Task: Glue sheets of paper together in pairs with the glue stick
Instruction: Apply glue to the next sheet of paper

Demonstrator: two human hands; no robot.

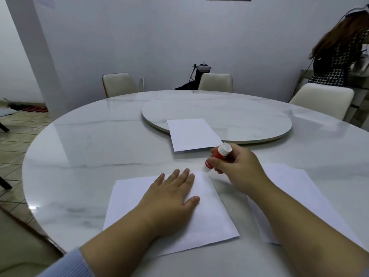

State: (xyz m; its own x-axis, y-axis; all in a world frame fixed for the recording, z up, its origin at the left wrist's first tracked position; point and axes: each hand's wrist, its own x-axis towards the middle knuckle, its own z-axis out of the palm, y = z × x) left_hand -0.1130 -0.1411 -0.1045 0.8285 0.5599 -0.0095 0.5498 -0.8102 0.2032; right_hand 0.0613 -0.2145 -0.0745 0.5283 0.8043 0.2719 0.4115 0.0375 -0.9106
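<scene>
Head view shows the left hand (173, 194) flat on the near sheet (209, 214) at the table's near edge, while the right hand (237, 168) pinches the glue stick (216, 156) over its far-right corner, which could crumple if dragged unsupported.

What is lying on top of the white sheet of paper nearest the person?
The left hand rests flat on the near white paper sheet. Whether another sheet lies beneath cannot be seen.

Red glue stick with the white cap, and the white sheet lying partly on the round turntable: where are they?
Red glue stick (217, 155), head view, on its red barrel.
White sheet on the turntable (192, 134), head view, at its middle.
</scene>
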